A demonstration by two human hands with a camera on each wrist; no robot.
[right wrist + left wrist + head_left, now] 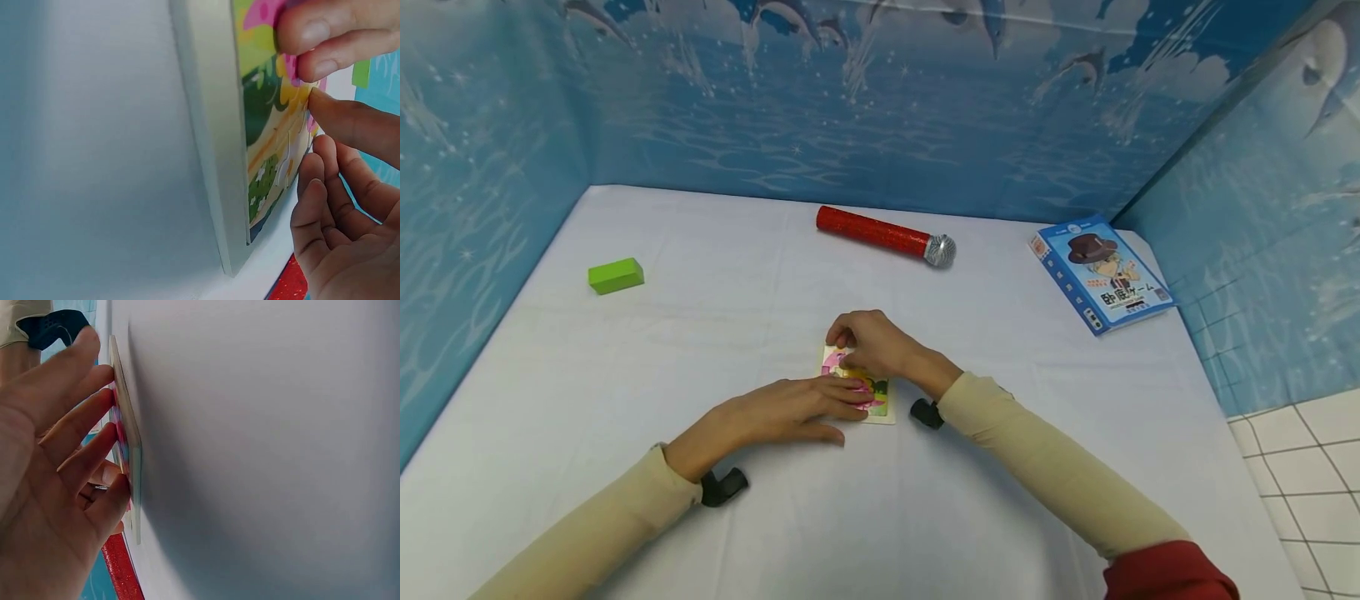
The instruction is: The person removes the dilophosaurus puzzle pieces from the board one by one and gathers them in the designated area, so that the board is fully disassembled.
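A small jigsaw puzzle [880,408] with a colourful cartoon picture and a pale frame [212,144] lies on the white table. My left hand [790,408] reaches across its near left part, extended fingers resting on the picture. Seen from the left wrist, those fingertips touch the face of the thin board [128,419]. At the far edge, my right hand [876,346] grips the puzzle with curled fingers, the thumb [356,125] pressing on the picture. Fine cut lines between pieces show near that thumb. Both hands hide much of the picture in the head view.
Behind the puzzle lies a red glittery microphone [880,234] with a silver head. A green block [616,276] is at the far left, and a blue game box [1105,273] at the far right. Blue curtains [820,142] printed with dolphins border the table.
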